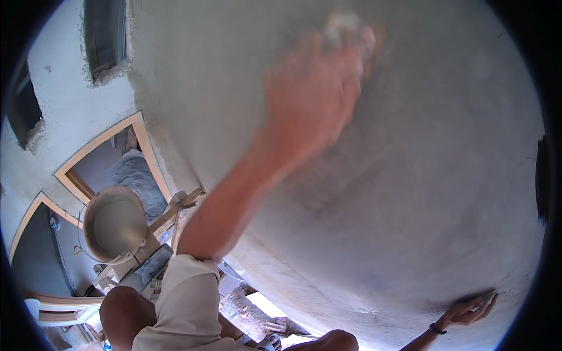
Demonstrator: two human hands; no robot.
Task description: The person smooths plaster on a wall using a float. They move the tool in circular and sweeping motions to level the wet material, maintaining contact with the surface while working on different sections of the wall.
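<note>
My left hand point(313, 88), blurred by motion, is up against a large grey plastered wall point(421, 152). Its fingers are closed round a small pale lump point(343, 28) with a brownish edge; its kind is too smeared to make out. The left forearm crosses the middle of the view out of a cream sleeve. Low on the right, my right hand point(468, 310), a dark bracelet at its wrist, rests with fingers stretched out against the same wall. Nothing shows in that hand, and a dark shadow lies along its fingers.
To the left, a bucket point(117, 225) of grey liquid stands beside wooden planks point(181, 205). Wood-framed openings point(137, 126) and rough-edged window holes point(105, 41) break the paler wall. My bent knees point(126, 316) are at the bottom, with rubble-strewn ground point(243, 307) below.
</note>
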